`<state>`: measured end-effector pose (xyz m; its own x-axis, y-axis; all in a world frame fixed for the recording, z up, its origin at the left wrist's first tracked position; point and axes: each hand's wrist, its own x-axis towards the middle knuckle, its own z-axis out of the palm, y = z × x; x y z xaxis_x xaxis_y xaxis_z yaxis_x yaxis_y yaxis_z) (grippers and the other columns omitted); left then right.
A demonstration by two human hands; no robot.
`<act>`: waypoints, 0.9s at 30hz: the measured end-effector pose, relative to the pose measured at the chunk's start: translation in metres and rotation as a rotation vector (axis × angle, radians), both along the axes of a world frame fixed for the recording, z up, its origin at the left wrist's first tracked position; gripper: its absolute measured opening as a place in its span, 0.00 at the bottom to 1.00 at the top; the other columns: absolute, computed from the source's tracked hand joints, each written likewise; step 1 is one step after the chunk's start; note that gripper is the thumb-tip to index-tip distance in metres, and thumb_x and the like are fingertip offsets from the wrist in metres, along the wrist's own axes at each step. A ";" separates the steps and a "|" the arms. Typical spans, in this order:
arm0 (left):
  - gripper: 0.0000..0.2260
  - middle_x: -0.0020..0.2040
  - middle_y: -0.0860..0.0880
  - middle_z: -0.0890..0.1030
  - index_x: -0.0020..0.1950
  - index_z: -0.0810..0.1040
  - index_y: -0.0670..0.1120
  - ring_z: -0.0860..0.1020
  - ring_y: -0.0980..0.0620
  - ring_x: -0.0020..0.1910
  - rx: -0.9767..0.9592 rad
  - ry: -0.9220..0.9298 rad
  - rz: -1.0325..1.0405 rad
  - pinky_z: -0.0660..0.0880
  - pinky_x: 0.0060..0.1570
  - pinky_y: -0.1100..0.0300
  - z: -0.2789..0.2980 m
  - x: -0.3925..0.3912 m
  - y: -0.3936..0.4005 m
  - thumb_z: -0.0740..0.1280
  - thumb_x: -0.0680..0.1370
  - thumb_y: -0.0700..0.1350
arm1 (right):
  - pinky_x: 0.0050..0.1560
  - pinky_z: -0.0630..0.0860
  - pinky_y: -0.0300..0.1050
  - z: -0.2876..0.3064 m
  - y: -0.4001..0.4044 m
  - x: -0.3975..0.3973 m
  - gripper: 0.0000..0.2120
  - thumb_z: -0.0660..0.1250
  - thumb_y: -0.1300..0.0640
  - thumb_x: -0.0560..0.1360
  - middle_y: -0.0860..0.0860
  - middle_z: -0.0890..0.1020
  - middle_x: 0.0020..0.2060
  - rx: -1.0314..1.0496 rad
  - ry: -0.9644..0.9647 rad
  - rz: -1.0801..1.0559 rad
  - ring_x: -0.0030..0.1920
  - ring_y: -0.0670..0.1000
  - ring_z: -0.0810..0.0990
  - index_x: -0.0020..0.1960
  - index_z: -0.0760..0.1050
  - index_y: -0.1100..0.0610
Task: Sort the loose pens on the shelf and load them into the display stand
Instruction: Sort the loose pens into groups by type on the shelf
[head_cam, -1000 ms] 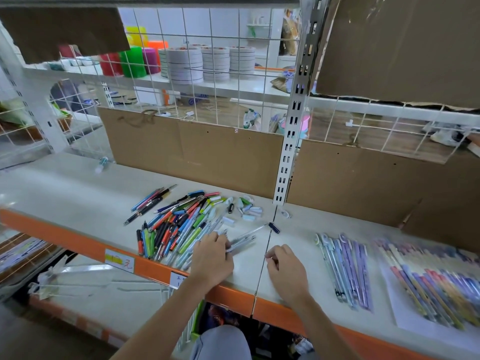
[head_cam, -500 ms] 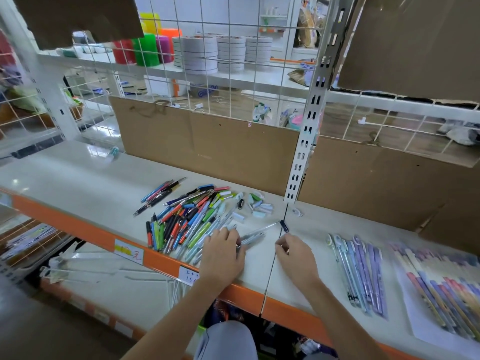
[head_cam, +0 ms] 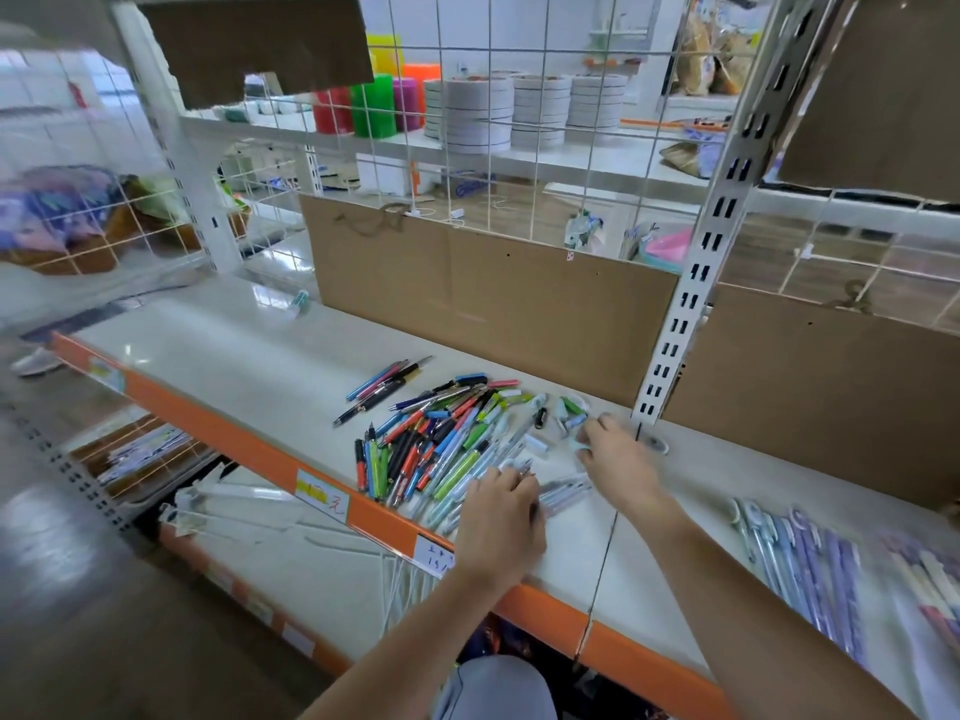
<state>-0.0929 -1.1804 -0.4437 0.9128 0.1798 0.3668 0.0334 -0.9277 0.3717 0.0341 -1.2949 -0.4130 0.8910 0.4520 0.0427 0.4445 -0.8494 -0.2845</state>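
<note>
Both hands differ: right hand (head_cam: pixel 621 462) reached farther back toward small caps (head_cam: pixel 571 413).

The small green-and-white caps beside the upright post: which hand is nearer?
Right. The right hand reaches right up to the small caps, fingers at them. The left hand sits nearer the shelf's front edge, on the clear pens.

Bright, even indoor light falls from above, leaving pale glare on the glossy shelf (head_cam: pixel 249 350) toward its far left corner. Motion blur smears both edges of the view, and wide-angle distortion bends the uprights.
</note>
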 end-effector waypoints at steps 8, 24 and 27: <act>0.08 0.46 0.52 0.75 0.48 0.74 0.47 0.70 0.51 0.46 0.027 0.004 -0.022 0.69 0.48 0.57 -0.001 0.001 0.001 0.59 0.78 0.49 | 0.53 0.70 0.45 0.003 -0.023 -0.022 0.11 0.60 0.62 0.78 0.54 0.75 0.53 0.318 0.057 -0.065 0.51 0.53 0.74 0.60 0.73 0.59; 0.09 0.54 0.52 0.74 0.60 0.72 0.50 0.69 0.52 0.53 0.138 0.127 -0.077 0.66 0.53 0.59 0.000 0.004 0.003 0.59 0.80 0.47 | 0.38 0.76 0.39 -0.015 -0.064 -0.106 0.04 0.65 0.62 0.77 0.50 0.81 0.37 0.997 0.379 -0.348 0.38 0.49 0.80 0.49 0.75 0.54; 0.04 0.43 0.49 0.75 0.49 0.77 0.47 0.74 0.49 0.40 0.155 -0.016 -0.159 0.72 0.38 0.57 0.001 0.005 0.001 0.66 0.75 0.42 | 0.36 0.76 0.34 -0.016 -0.067 -0.103 0.05 0.64 0.62 0.78 0.51 0.82 0.38 1.039 0.393 -0.360 0.35 0.44 0.80 0.51 0.75 0.54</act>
